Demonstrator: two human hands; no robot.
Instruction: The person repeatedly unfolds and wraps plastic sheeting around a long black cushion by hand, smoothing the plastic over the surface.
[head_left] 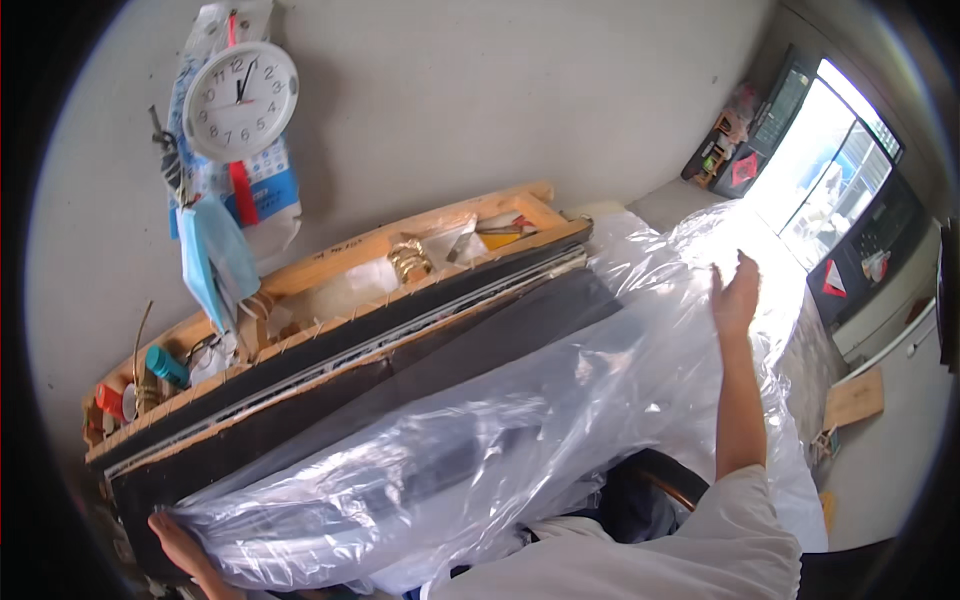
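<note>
A large clear plastic sheet (480, 430) lies crumpled and shiny across a dark work surface (440, 345) in front of me. At the lower left, my left hand (182, 548) is closed on the sheet's left end, its fingertips at the dark surface's edge. My right hand (737, 298) is stretched far forward over the sheet's right part. Its fingers are apart, and I see nothing held between them. Bright glare washes out the plastic beyond this hand.
Behind the work surface runs a wooden tray (395, 240) holding a gold-coloured coil (410, 260), a teal cylinder (166, 366) and small items. A round white clock (240, 102) and blue face masks (215, 260) hang on the wall. At the right are a bright doorway (825, 170) and a wooden board (855, 400).
</note>
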